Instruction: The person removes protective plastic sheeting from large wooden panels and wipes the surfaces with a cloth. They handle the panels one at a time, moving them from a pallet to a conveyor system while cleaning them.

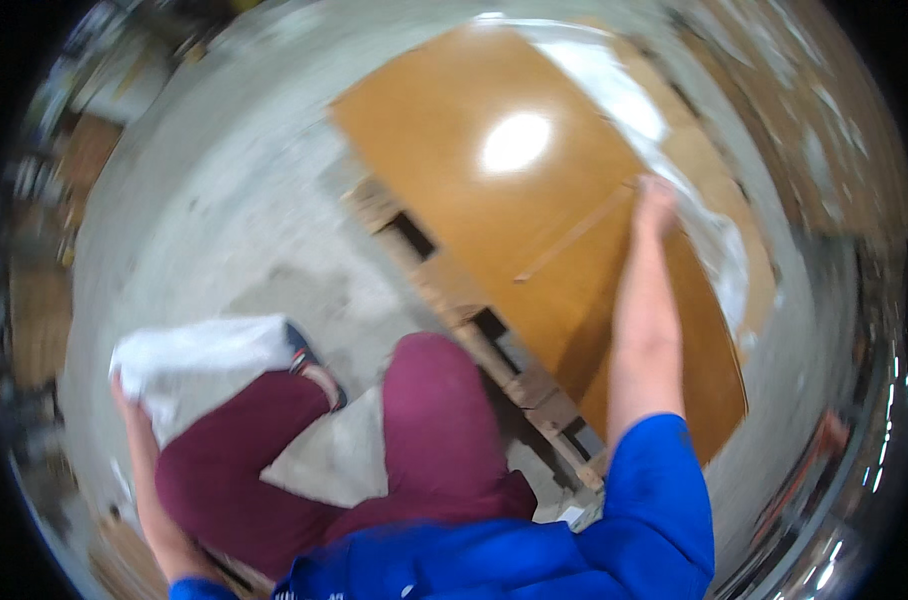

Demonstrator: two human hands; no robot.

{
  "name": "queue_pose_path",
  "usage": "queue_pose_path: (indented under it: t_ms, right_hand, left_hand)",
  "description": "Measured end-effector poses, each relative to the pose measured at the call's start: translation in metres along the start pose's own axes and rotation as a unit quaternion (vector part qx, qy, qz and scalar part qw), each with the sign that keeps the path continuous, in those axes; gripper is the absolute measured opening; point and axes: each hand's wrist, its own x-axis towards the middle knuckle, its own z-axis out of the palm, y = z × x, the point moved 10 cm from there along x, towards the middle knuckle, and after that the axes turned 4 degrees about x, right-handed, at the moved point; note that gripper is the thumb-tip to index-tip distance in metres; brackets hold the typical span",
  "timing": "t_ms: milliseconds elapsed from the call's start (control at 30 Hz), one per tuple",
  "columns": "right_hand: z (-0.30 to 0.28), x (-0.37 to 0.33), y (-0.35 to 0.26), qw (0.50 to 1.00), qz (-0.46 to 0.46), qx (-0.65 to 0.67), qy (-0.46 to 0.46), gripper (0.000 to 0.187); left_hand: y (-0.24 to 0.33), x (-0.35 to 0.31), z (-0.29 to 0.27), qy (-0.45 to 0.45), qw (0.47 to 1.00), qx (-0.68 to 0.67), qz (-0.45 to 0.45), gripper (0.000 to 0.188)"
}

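Right hand (656,205): fingers seemingly pinching strip (574,236), right edge of panel (434,130) | left hand (124,388): holding white wrap (206,343) | likely step: handling strip | next needs: steady pinch

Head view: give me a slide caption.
Right hand at a glossy brown panel, left hand at a white bundle.

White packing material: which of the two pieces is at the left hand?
The long white bundle by the shoe, its end at the left hand; the other white sheet shows along the right edge of the brown panel.
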Motion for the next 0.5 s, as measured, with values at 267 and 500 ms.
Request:
queue_pose_path:
  t_ms: [267,500]
  right_hand:
    - [0.035,-0.132,-0.081,0.461,0.348,0.79,-0.206,0.047]
    - [0.081,-0.321,-0.371,0.276,0.448,0.708,-0.47,0.053]
  left_hand:
    - [-0.032,0.073,-0.013,0.13,0.975,-0.174,-0.041,0.034]
    - [-0.021,0.084,-0.022,0.183,0.96,-0.21,0.016,0.026]
